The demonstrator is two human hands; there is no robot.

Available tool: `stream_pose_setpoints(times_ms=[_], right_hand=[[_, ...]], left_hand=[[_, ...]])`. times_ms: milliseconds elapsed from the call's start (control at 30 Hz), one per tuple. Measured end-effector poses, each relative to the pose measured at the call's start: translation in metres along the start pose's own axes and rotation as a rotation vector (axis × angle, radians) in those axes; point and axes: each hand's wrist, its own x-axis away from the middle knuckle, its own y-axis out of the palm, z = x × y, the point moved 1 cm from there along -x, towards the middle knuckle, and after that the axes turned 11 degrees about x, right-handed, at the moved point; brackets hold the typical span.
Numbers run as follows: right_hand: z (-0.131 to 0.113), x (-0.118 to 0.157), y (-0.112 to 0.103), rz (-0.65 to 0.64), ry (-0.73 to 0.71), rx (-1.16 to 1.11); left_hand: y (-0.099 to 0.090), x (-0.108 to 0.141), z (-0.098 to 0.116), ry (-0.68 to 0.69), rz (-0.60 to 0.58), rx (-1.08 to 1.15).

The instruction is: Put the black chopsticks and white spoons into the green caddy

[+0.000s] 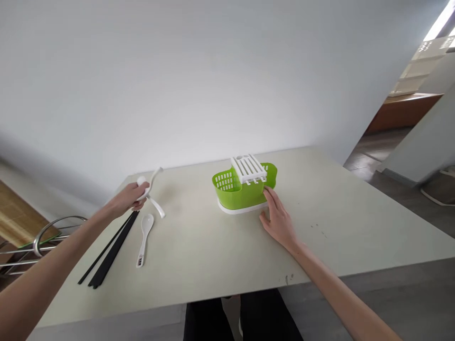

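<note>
Several white spoons (156, 207) are bunched in my left hand (132, 195), their ends pointing outward above the table's left part. My right hand (279, 220) has its fingers apart, the fingertips at the right front side of a green basket (245, 196) with a white base. A white slotted rack (249, 168) with small hooks sits across the basket's top. One more white spoon (145, 239) lies on the table below my left hand, beside black chopsticks (114, 251).
The pale table (213, 265) backs onto a plain wall. At the far left, a metal wire rack (39, 246) stands beside the table, with a wooden board (24, 218) in it.
</note>
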Motion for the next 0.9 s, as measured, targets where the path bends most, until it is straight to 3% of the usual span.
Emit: stream_pose_setpoints(times_ms=[100, 300, 500, 900], right_hand=[[-0.001, 0.002, -0.002, -0.019, 0.012, 0.014], [-0.002, 0.004, -0.004, -0.043, 0.03, 0.044], [-0.002, 0.004, -0.004, -0.032, 0.019, 0.052], [-0.003, 0.001, -0.003, -0.018, 0.008, 0.022]], left_hand=[[0.011, 0.01, -0.035, -0.14, -0.201, 0.036], [0.038, 0.018, -0.072, -0.169, -0.318, -0.174], [0.049, 0.01, -0.082, -0.138, -0.399, -0.273], [0.053, 0.014, -0.077, -0.121, -0.299, -0.363]])
